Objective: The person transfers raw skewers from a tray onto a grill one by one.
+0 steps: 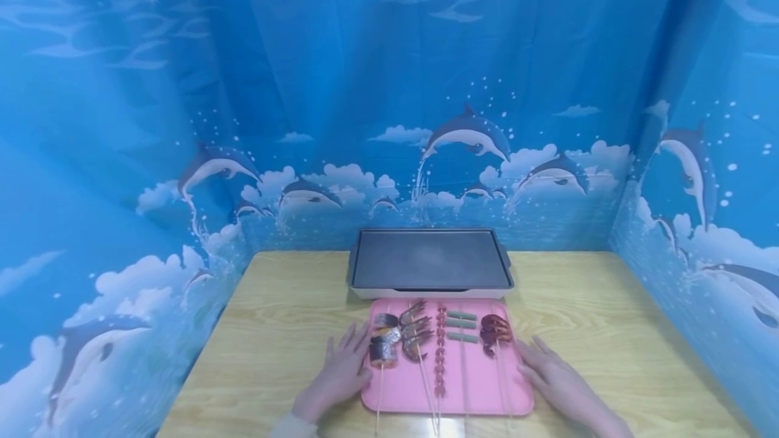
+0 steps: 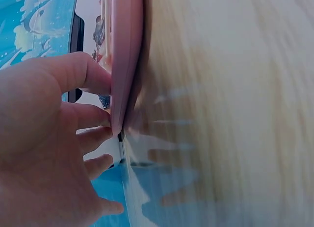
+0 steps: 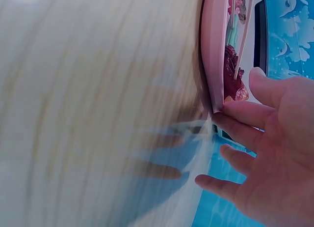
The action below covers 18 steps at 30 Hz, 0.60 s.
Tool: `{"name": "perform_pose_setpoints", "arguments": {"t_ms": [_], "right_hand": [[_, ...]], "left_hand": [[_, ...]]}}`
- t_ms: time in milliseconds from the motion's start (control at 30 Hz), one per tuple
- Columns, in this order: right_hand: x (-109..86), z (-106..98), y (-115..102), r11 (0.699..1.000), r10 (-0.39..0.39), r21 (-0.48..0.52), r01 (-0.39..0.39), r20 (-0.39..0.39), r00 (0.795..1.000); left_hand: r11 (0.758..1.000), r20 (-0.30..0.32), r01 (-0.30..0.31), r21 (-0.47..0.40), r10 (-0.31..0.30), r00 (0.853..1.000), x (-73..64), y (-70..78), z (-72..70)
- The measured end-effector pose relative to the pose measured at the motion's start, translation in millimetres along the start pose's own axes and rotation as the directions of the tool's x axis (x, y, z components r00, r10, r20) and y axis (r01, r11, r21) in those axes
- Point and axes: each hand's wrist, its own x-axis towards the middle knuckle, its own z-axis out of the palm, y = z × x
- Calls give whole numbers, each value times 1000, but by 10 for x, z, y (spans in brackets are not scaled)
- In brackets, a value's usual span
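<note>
I'm watching from far away. The left hand (image 1: 343,367) and the right hand (image 1: 560,374) are at the two sides of a pink tray (image 1: 485,394). The tray is on the wooden table (image 1: 608,309), just in front of a flat black pan (image 1: 432,259). The left fingers are spread wide and touch the tray's side. The right fingers are wide too, touching the other side. I can't tell how hard they press, or if the tray is up a tiny bit.

Five rows of food on sticks lie on it: silvery chunks (image 1: 383,351), shrimp (image 1: 414,336), red beads (image 1: 440,357), green bars (image 1: 462,337) and a dark red curly piece (image 1: 494,331). It's too blurry to say what that last one is. Some stick ends get cut off at the bottom. In both wrist views, the tray's edge hides most of the food.
</note>
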Motion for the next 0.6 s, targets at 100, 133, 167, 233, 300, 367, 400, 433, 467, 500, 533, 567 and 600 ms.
{"name": "perform_pose_setpoints", "arguments": {"t_ms": [100,133,167,233,300,367,400,433,467,500,533,567,600], "right_hand": [[10,11,-54,1000,-13,-12,13,-1,1000],[13,14,-67,1000,-16,-16,16,-1,1000],[16,16,-78,1000,-18,-20,18,-2,1000],[19,22,-89,999,-25,-30,25,-5,1000],[18,33,-82,998,-40,-39,39,-13,999],[20,52,-55,996,-72,-60,70,-26,997],[20,59,-39,994,-90,-73,87,-34,995],[19,70,-18,990,-113,-90,109,-44,993],[19,77,4,985,-140,-108,134,-55,989],[19,86,27,980,-162,-126,154,-62,985],[19,93,45,975,-182,-142,171,-68,981],[18,95,58,972,-193,-151,181,-71,979],[17,98,72,970,-199,-155,187,-69,977]], "left_hand": [[1000,-10,11,-16,-11,1000,-24,-35,-12],[1000,-13,14,-16,-15,1000,-29,-44,-11],[1000,-16,17,-22,-18,1000,-32,-49,-14],[999,-17,27,-29,-27,999,-40,-52,-20],[999,-11,35,-33,-36,999,-41,-56,-26],[998,-6,44,-40,-44,999,-43,-55,-36],[998,-3,47,-40,-47,999,-43,-55,-40],[998,-1,49,-41,-49,999,-42,-58,-41],[998,0,51,-45,-51,999,-42,-58,-46],[998,-1,52,-47,-52,999,-44,-59,-49],[997,-6,50,-55,-50,999,-46,-59,-55],[997,-17,46,-59,-47,999,-48,-61,-60],[997,-33,43,-61,-45,998,-50,-60,-67]]}}
